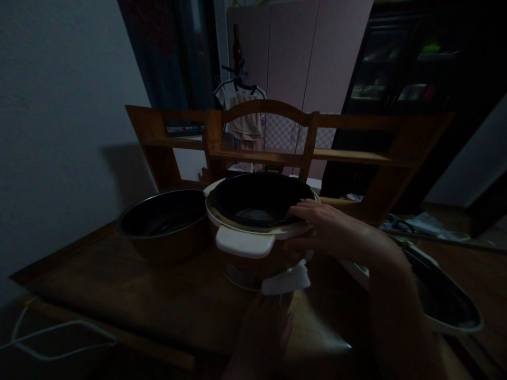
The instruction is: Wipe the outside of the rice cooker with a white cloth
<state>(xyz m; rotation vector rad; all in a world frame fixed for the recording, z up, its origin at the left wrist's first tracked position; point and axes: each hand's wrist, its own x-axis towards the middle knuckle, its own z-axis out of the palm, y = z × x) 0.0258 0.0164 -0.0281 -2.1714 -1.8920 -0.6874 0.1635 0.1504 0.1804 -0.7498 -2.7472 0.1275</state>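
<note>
Dim room, brown wooden desk (166,295): a round white-and-brown cooker (237,265) sits mid-desk.
Leftmost is a round brown pot (170,248) with dark lining; then the cooker, probably heavy, rigid and smooth, best lifted by its white handles (245,243). Below, the left hand (268,319) meets a crumpled white cloth (287,279), its grip unclear; the right hand (317,219) clasps the cooker's rim, fingers over, thumb outside.

An open, dark-lined cooker (257,233) with white handles stands upright on the table (119,287).
</note>
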